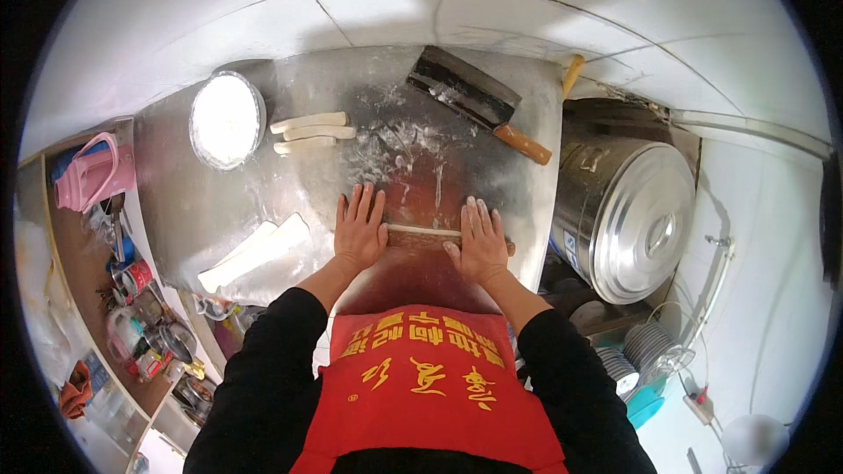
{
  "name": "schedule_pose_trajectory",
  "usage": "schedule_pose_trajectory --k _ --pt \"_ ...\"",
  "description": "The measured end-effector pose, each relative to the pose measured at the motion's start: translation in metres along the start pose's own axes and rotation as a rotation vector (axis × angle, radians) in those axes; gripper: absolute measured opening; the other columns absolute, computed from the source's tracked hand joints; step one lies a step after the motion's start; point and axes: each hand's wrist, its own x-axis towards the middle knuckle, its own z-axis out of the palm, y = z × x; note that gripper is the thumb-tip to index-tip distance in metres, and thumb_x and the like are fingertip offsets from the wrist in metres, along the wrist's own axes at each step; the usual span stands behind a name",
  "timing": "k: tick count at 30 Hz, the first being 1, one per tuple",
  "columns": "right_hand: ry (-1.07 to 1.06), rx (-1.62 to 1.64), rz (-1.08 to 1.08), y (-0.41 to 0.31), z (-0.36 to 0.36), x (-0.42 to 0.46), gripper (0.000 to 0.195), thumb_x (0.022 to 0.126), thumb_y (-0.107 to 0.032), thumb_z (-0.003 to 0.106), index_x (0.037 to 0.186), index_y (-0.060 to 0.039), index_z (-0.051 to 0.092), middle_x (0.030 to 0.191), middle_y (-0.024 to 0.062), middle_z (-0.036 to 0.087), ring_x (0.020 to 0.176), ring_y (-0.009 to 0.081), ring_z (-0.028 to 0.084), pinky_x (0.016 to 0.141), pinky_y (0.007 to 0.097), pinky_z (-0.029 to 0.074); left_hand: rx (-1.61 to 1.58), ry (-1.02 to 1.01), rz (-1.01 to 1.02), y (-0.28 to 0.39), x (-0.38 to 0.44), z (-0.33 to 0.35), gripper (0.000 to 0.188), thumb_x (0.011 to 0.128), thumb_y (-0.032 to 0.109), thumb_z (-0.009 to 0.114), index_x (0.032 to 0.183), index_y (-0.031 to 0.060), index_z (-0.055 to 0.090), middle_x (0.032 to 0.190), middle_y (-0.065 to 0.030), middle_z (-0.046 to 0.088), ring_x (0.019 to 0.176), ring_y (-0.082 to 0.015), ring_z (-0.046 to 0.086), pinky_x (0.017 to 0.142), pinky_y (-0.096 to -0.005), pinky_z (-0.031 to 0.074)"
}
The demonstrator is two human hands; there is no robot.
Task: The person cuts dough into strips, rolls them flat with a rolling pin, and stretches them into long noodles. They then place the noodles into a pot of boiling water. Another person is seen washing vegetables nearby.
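Note:
My left hand [359, 226] lies flat, fingers apart, at the left end of a thin dough strip [423, 230] on the floured metal worktop [290, 184]. At the strip's right end my right hand [479, 240] rests palm down. A wooden rolling pin [421, 241] lies along the near side of the strip; its right end shows past my right hand, and its left end is hidden. Several short dough pieces [319, 132] lie at the back left. Flattened dough strips [257, 253] are at the near left.
A bowl of white flour [227, 120] stands at the back left. A cleaver [467, 91] with a wooden handle lies at the back right. Beyond the right edge are a large lidded metal pot [642, 224] and stacked plates [649, 345]. Left shelves hold a pink jug [99, 174] and utensils.

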Motion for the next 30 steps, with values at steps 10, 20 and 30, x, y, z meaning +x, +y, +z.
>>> schedule_pose_trajectory --k 10,20,30 --pt "0.244 0.038 -0.015 0.012 0.012 0.007 0.065 0.089 -0.036 0.043 0.135 0.0087 0.035 0.145 0.0264 0.03 0.136 0.0394 0.028 0.11 0.052 0.019 -0.044 0.068 -0.031 0.013 -0.022 0.011 0.058 0.088 0.029 0.046 0.139 0.0031 0.038 0.147 -0.0194 0.03 0.137 -0.0354 0.027 0.111 -0.0527 0.018" --pt "0.292 0.01 0.001 0.007 0.002 0.021 0.064 0.087 -0.031 0.049 0.135 0.0087 0.035 0.144 0.0262 0.033 0.134 0.039 0.031 0.11 0.0501 0.021 -0.067 0.122 -0.054 0.007 -0.019 0.017 0.071 0.086 0.04 0.053 0.14 -0.0018 0.033 0.146 -0.0229 0.03 0.138 -0.0361 0.024 0.112 -0.0495 0.019" --pt "0.353 -0.047 0.003 0.011 0.006 0.038 0.062 0.086 -0.028 0.048 0.134 0.0092 0.037 0.141 0.028 0.035 0.131 0.04 0.034 0.11 0.0517 0.022 -0.104 0.159 -0.005 0.005 0.009 -0.006 0.069 0.088 0.036 0.051 0.138 -0.0071 0.03 0.147 -0.0251 0.027 0.135 -0.0407 0.026 0.114 -0.0477 0.018"
